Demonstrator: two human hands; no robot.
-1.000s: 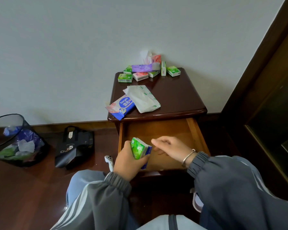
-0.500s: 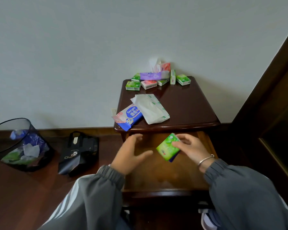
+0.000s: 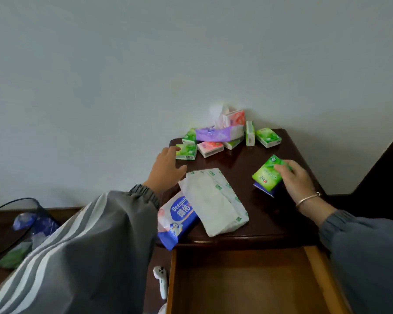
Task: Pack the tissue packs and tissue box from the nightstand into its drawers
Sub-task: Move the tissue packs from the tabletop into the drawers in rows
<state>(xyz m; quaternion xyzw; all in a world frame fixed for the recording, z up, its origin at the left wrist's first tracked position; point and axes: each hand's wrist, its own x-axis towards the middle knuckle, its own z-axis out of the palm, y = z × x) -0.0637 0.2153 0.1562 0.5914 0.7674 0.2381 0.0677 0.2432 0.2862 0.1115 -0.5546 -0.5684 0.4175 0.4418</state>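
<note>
My right hand [image 3: 296, 180] grips a green tissue pack [image 3: 268, 174] stacked on a blue one, low over the right side of the dark nightstand [image 3: 259, 214]. My left hand [image 3: 167, 169] is open, fingers spread, its fingertips next to a small green pack [image 3: 187, 152] at the back left. Behind it lie a pink pack [image 3: 210, 148], a purple tissue pack [image 3: 218, 134] with a tissue sticking up, and more green packs [image 3: 268, 137]. A large white pack [image 3: 213, 200] and a blue wipes pack [image 3: 176, 219] lie at the front left. The top drawer [image 3: 247, 284] is pulled open and shows bare wood.
A white controller [image 3: 161, 281] lies on the floor left of the drawer. A dark waste bin [image 3: 21, 230] with rubbish stands at far left, partly behind my sleeve. A dark wooden frame [image 3: 386, 168] rises at the right. The wall is right behind the nightstand.
Both hands rose from the open drawer to the nightstand top. The right hand carried the green and blue packs up with it; the left hand reached to the back-left green pack.
</note>
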